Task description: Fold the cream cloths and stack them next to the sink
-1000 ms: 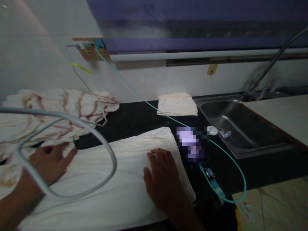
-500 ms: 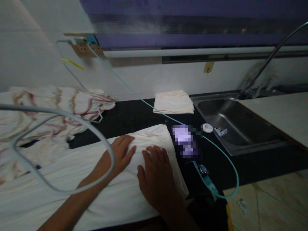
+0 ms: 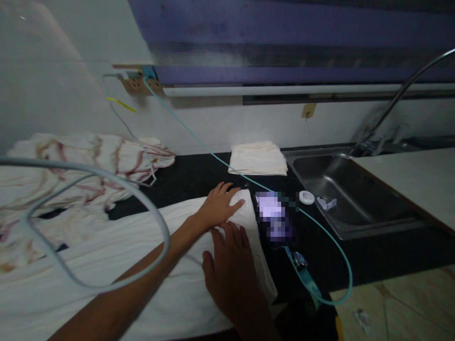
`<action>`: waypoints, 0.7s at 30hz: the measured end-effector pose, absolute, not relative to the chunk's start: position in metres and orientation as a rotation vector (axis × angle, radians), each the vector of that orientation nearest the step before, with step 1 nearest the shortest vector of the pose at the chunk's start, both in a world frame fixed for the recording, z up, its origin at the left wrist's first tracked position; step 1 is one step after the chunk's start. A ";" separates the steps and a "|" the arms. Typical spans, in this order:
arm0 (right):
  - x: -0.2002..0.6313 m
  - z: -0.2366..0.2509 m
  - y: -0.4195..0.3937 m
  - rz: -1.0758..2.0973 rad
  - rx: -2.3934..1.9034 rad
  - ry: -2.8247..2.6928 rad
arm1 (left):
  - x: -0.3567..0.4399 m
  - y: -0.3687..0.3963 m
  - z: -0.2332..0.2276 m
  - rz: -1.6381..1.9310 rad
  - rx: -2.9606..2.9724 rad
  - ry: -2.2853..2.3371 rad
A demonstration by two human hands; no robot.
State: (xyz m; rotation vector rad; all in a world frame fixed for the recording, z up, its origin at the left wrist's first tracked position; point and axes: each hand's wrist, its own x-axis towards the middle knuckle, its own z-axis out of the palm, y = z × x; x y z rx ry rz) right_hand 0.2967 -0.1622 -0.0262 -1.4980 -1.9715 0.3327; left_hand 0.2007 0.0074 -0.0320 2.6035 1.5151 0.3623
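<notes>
A white cloth [image 3: 167, 222], perhaps a garment, lies spread out along the dark counter, its hemmed end towards the sink. My left hand [image 3: 220, 203] rests flat near the far corner of that end, fingers stretched out. Just nearer to me, my right hand [image 3: 231, 265] lies palm down on the cloth, its fingers apart. Neither hand grips the fabric. Beside the hemmed end lies a phone [image 3: 273, 215] with its screen blurred out, joined to a teal cable [image 3: 188, 130].
A folded cream cloth [image 3: 258, 158] sits by the wall. Crumpled white cloth with reddish-brown stripes [image 3: 78, 156] is heaped at left. On the right are a steel sink [image 3: 320, 170], a small round white object [image 3: 306, 197] and a teal strap [image 3: 307, 279]. A grey cable [image 3: 156, 203] loops across the foreground.
My left hand has slid right and away from me, to the cloth's far corner. My right hand stays in nearly the same place. The camera view has tipped slightly up.
</notes>
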 end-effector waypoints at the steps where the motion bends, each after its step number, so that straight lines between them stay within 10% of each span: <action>1: 0.296 -0.027 -0.162 0.327 -1.489 -1.976 | 0.201 0.011 -0.035 0.385 2.616 1.523; 21: 0.318 -0.002 -0.151 0.104 -1.708 -1.685 | 0.202 -0.006 -0.033 0.529 2.717 0.870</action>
